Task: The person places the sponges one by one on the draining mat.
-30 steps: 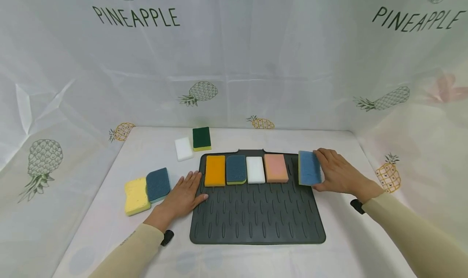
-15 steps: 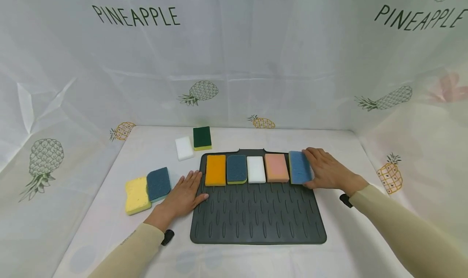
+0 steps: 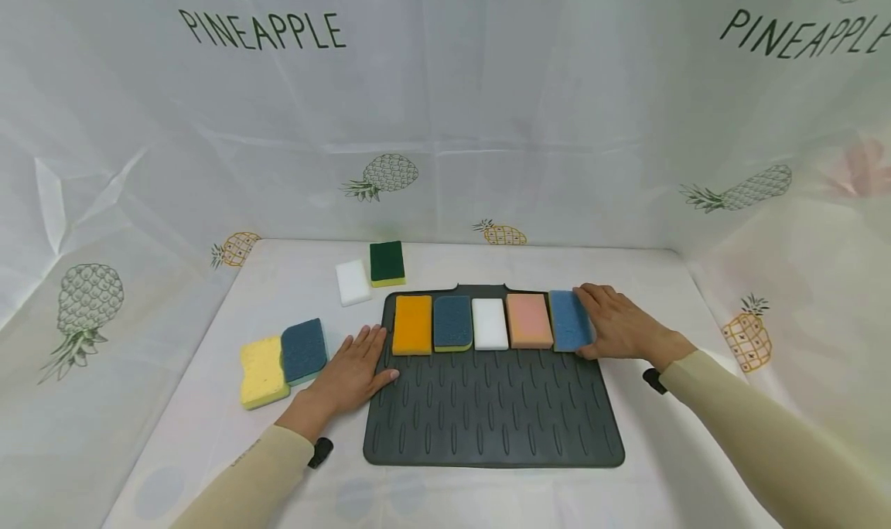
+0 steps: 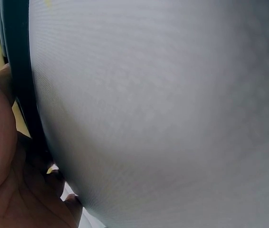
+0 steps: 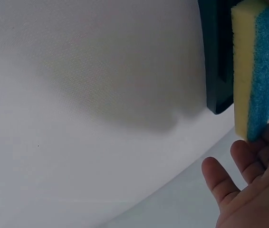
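At the right end of a row of sponges, my right hand (image 3: 623,326) holds a blue-and-yellow sponge (image 3: 569,322) between thumb and fingers. In the right wrist view that sponge (image 5: 263,66) lies blue side up at the edge of the dark mat (image 5: 217,61). My left hand (image 3: 349,370) rests with spread, straight fingers on the left edge of the ribbed dark grey mat (image 3: 487,413). Along the mat's back lie an orange sponge (image 3: 412,325), a dark blue sponge (image 3: 452,323), a white sponge (image 3: 490,324) and a pink sponge (image 3: 530,321).
Left of my left hand lie a yellow sponge (image 3: 264,371) and another dark blue sponge (image 3: 304,350), side by side. Behind the mat's left corner are a white block (image 3: 353,282) and a dark green sponge (image 3: 387,263). Pineapple-print sheeting (image 3: 557,111) hangs around the table.
My right hand has moved left with the blue sponge, from the mat's right edge to close beside the pink sponge, where it now lies lower. The left hand has stayed in place.
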A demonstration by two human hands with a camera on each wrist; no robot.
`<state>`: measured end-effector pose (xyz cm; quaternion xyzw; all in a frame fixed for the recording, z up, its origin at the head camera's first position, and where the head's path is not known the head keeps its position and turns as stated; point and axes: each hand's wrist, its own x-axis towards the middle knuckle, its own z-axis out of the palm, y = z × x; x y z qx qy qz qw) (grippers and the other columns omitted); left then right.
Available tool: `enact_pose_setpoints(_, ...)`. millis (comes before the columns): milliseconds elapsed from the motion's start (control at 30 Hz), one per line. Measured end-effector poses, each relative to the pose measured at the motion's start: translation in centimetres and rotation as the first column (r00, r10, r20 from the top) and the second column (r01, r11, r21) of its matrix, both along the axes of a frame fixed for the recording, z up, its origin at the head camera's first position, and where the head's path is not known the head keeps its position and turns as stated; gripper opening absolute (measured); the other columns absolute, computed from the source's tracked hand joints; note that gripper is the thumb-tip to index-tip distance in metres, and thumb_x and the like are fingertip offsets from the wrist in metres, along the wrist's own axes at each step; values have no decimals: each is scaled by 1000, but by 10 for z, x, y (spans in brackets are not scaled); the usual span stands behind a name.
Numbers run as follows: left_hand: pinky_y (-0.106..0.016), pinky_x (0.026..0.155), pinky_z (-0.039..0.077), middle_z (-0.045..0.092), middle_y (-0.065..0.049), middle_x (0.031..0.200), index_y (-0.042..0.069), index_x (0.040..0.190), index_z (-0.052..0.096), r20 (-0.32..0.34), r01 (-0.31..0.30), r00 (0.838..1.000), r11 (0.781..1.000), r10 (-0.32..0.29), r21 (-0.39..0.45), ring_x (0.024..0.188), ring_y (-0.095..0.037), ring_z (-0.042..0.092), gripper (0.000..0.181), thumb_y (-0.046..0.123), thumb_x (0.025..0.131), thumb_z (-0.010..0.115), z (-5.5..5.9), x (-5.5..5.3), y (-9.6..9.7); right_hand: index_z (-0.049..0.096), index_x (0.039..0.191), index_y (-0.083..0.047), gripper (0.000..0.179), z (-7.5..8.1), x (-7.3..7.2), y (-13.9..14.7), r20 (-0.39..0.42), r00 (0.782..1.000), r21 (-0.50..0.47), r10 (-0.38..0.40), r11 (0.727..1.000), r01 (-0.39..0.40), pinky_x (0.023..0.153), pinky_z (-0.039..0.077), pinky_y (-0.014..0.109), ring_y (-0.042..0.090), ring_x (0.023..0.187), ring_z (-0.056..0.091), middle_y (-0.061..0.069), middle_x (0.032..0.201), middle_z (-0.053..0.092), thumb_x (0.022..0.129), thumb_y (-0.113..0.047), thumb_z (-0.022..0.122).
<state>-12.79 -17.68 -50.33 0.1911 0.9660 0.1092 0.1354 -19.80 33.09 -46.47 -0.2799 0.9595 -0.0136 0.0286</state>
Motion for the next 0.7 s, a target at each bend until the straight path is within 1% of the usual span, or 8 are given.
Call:
enact_pose_setpoints(100, -60, 131, 16, 19, -20, 175, -1, 167, 18, 0, 2, 1000, 1000, -2, 0, 163, -40, 15, 88, 55, 109, 50, -1, 0, 0, 38, 155, 10, 109, -1, -1, 0, 12, 1000, 5, -3, 1000, 3, 108, 45, 68, 51, 140, 45, 31, 155, 43, 80, -53, 86)
enact_pose_setpoints(233, -60, 131, 16, 18, -19, 175, -1, 167, 18, -7, 3, 1000, 1000, -3, 4, 163, -39, 15, 89, 57, 108, 50, -2, 0, 0, 36, 157, 8, 108, -1, -3, -1, 51, 998, 19, -25, 1000, 24, 110, 44, 68, 51, 143, 43, 29, 159, 41, 82, -52, 84)
enact_pose_setpoints(467, -60, 131, 16, 18, -19, 175, -1, 167, 18, -15, 3, 1000, 1000, -3, -1, 163, -39, 15, 88, 56, 108, 51, -3, 0, 0, 35, 159, 7, 106, -1, -6, -4, 99, 994, 28, -42, 999, 39, 107, 44, 69, 50, 144, 43, 28, 161, 41, 82, -49, 82)
enact_pose_setpoints(700, -61, 131, 17, 19, -20, 175, -2, 167, 19, -15, 2, 1000, 1000, -2, 14, 163, -40, 16, 88, 55, 108, 52, -4, 0, 0, 34, 160, 7, 105, -1, -8, -7, 142, 988, 26, -54, 998, 51, 106, 45, 70, 51, 144, 43, 28, 163, 39, 82, -45, 79)
